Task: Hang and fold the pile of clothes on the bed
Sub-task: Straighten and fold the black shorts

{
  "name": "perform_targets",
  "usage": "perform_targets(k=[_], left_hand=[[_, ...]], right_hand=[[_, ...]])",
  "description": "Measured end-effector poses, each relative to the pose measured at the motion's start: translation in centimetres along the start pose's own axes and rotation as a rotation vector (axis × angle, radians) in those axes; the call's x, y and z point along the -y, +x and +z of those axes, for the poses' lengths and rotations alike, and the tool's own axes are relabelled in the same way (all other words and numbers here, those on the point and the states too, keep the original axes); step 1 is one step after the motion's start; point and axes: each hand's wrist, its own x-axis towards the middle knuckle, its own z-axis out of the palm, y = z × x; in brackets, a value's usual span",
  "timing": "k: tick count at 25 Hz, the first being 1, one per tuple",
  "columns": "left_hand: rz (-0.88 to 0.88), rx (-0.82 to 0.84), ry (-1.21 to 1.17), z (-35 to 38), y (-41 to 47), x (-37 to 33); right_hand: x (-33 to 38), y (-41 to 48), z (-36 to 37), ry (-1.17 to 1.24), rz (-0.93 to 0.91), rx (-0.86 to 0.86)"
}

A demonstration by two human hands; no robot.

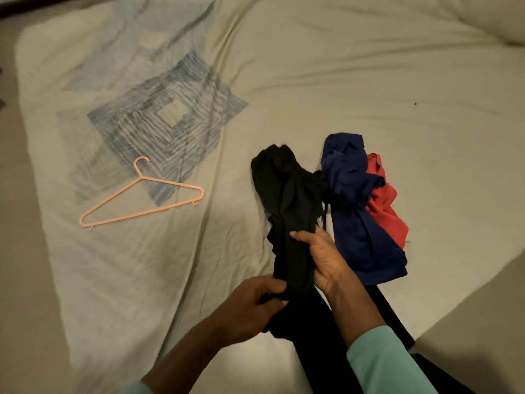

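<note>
both hands, left (252, 304) and right (321, 258), clutch black garment (287, 194) beside navy garment (355, 211).

Both arms reach in from the near side. The left hand (252, 304) and the right hand (322, 258), a bit farther, each grip the black garment (287, 194).

The bed sheet (369, 81) is pale cream all over. The lighter cover (85, 265) on its left half is printed with nested squares of streaky blue and grey lines around a plain pale centre. The hanger (142, 200) on it is peach-pink. Near the middle is a plain black garment (287, 194), to its right a navy-blue garment (352, 200), then a coral-red garment (383, 200). The sleeve (380, 362) at near right is mint green.
</note>
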Motion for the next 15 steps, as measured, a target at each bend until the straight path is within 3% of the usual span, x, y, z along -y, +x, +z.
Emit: perform_targets(k=[2,4,6,8,9,11,13,15], left_hand=[[-0.032,0.021,-0.090,-0.8,-4.3,-1.3],[-0.061,-0.074,-0.185,-1.6,-8.4,-2.2],[-0.144,-0.194,-0.393,-2.6,-11.4,-4.0],[-0.202,-0.200,-0.677,-3.5,-13.6,-7.1],[-0.167,-0.171,-0.799,-3.8,-14.8,-8.7],[-0.009,-0.133,-0.824,-3.9,-18.4,-11.9],[0.038,-0.100,-0.862,-4.6,-20.7,-15.0],[0.171,-0.087,-0.717,-5.8,-24.2,-18.7]], right_hand=[[1.3,-3.6,3.0,-0.094,-0.105,-0.037],[2.8,-8.5,5.6,-0.178,-0.224,0.015],[4.0,-14.6,8.3,-0.334,-0.343,0.086],[4.3,-21.1,12.0,-0.524,-0.439,0.161],[4.1,-24.0,14.0,-0.645,-0.484,0.221],[2.5,-28.8,17.3,-0.976,-0.634,0.331],[0.7,-32.4,19.4,-1.209,-0.770,0.361],[0.1,-35.0,20.1,-1.073,-0.894,0.247]])
